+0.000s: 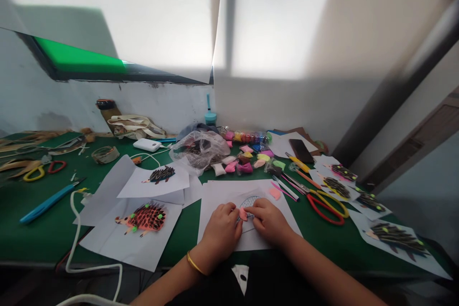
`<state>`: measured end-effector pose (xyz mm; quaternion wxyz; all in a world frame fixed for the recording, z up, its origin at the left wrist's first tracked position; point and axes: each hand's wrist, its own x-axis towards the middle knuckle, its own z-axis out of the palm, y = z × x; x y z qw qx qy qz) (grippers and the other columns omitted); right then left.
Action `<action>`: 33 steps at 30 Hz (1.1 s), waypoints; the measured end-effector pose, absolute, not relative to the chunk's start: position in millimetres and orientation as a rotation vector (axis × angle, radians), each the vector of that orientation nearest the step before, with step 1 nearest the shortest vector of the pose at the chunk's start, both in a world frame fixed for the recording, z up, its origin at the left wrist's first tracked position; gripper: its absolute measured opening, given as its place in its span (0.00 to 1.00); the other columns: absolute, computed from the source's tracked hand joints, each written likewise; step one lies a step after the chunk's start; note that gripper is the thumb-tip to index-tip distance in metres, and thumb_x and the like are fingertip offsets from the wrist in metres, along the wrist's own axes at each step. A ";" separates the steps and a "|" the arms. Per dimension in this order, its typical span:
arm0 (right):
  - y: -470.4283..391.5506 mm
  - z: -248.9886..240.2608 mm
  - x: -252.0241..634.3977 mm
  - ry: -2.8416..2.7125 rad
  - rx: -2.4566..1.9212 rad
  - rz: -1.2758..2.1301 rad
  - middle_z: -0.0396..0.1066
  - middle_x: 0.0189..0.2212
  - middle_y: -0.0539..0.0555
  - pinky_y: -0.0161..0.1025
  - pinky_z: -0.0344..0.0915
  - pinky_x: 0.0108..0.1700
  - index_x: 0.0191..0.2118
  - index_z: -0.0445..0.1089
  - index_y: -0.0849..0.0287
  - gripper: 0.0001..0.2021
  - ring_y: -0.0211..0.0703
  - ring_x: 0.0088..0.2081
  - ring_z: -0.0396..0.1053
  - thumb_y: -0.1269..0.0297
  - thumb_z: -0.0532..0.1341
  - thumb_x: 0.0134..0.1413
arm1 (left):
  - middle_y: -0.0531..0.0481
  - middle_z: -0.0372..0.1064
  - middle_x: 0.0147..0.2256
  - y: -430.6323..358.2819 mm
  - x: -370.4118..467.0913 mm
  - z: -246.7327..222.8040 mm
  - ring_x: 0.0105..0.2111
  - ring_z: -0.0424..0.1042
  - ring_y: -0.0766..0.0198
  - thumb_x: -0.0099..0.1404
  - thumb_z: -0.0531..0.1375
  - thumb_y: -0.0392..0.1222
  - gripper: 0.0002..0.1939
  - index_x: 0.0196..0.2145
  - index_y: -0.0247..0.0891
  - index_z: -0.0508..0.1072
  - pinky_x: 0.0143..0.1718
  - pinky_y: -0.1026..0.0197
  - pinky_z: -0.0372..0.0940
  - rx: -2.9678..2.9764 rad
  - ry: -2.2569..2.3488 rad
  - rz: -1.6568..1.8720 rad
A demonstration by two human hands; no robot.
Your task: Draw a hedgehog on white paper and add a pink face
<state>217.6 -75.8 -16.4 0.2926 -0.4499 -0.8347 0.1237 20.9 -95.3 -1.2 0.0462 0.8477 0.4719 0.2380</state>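
Note:
A white sheet (211, 210) lies in front of me, with an oval speckled drawing (251, 201) on it partly covered by my hands. Near the drawing's left side is a small piece of pink clay (243, 213). My left hand (222, 227) has its fingers curled together against the left edge of that clay. From the right, my right hand (268, 220) touches the clay with its outstretched index finger, the other fingers being bent. A second pink lump (274, 193) rests on the sheet's upper right, away from both hands.
Packets of coloured clay (245, 167) and a plastic bag (201, 150) lie behind the sheet. Red and yellow scissors (328, 205) are to the right, near hedgehog pictures (394, 239). Another hedgehog picture (143, 220), a white cable (73, 248) and blue tweezers (50, 203) are at left.

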 end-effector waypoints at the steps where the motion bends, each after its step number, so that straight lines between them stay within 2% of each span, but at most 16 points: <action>1: -75.6 -16.4 217.3 -2.232 -1.203 0.328 0.70 0.36 0.54 0.40 0.63 0.44 0.46 0.76 0.54 0.20 0.45 0.40 0.65 0.78 0.57 0.50 | 0.45 0.68 0.44 -95.7 21.1 -0.9 0.43 0.67 0.56 0.65 0.57 0.35 0.10 0.43 0.38 0.72 0.47 0.51 0.66 2.591 1.442 0.722; 22: -74.0 -14.8 216.1 -2.288 -1.250 0.345 0.70 0.36 0.53 0.39 0.62 0.44 0.47 0.76 0.53 0.21 0.44 0.40 0.65 0.77 0.57 0.50 | 0.46 0.67 0.45 -98.6 19.5 -1.6 0.44 0.66 0.55 0.65 0.58 0.38 0.09 0.43 0.41 0.73 0.48 0.50 0.65 2.586 1.437 0.751; 33: -74.9 -9.4 212.6 -2.329 -1.303 0.333 0.68 0.35 0.53 0.38 0.60 0.43 0.43 0.76 0.54 0.19 0.43 0.40 0.64 0.77 0.56 0.49 | 0.45 0.66 0.45 -97.8 21.0 -3.2 0.44 0.65 0.54 0.65 0.58 0.40 0.10 0.44 0.42 0.71 0.48 0.49 0.64 2.634 1.437 0.741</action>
